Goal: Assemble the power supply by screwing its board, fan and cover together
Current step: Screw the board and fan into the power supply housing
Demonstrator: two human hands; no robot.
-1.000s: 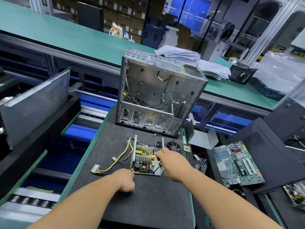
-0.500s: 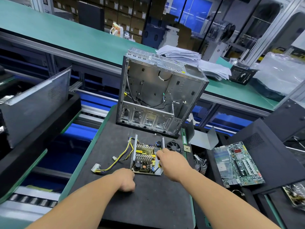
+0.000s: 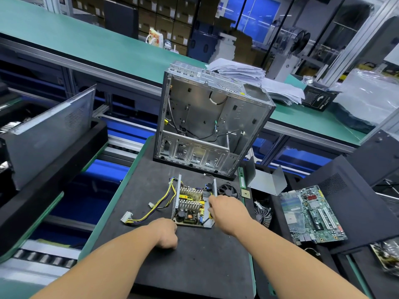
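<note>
Computer case [image 3: 207, 121] blocks behind board [image 3: 190, 208]; bare mat [image 3: 194, 266] in front

- Green conveyor belt [image 3: 90, 46] runs from ten o'clock to three o'clock.
- Stacked cardboard boxes [image 3: 172, 20] at twelve.
- Blue-lit window [image 3: 257, 14] at one o'clock.

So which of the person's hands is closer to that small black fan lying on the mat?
The right hand. It sits over the power supply board's right edge, just below the black fan. The left hand rests at the board's near-left corner, farther from the fan.
</note>
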